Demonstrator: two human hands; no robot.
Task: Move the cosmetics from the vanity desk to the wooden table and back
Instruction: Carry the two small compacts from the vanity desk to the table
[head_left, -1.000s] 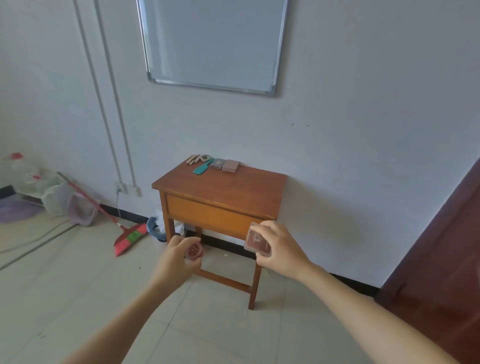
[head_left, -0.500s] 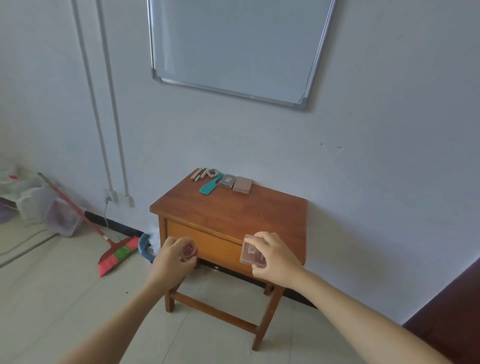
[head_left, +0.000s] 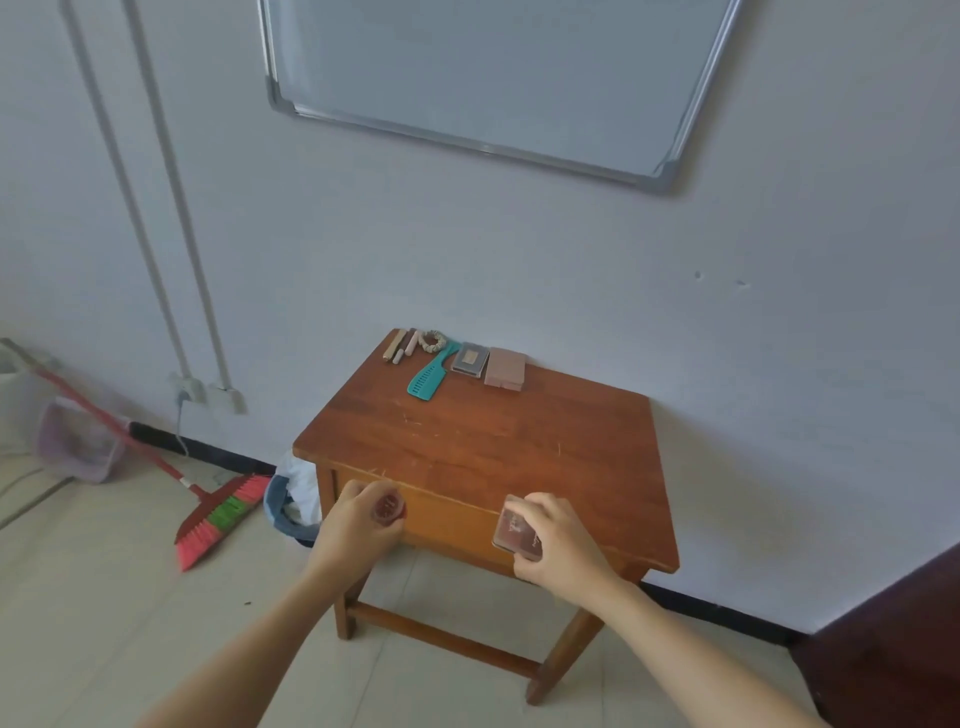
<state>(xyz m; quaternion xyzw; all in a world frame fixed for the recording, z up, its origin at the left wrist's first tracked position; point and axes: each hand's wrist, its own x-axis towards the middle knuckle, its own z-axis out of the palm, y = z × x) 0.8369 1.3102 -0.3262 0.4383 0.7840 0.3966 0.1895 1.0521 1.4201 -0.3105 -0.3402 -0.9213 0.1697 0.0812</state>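
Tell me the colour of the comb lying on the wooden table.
Teal; the comb shows clearly in the head view.

Wooden table (head_left: 498, 441) against wall, teal comb (head_left: 430, 375), two compacts (head_left: 488, 362), small sticks (head_left: 401, 345) along back edge

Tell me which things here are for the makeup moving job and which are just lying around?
For the job:
- round red compact in the left hand
- flat brown case in the right hand
- wooden table
- teal comb, small sticks, two flat cases at its back edge

Just lying about:
- broom
- whiteboard
- floor basket
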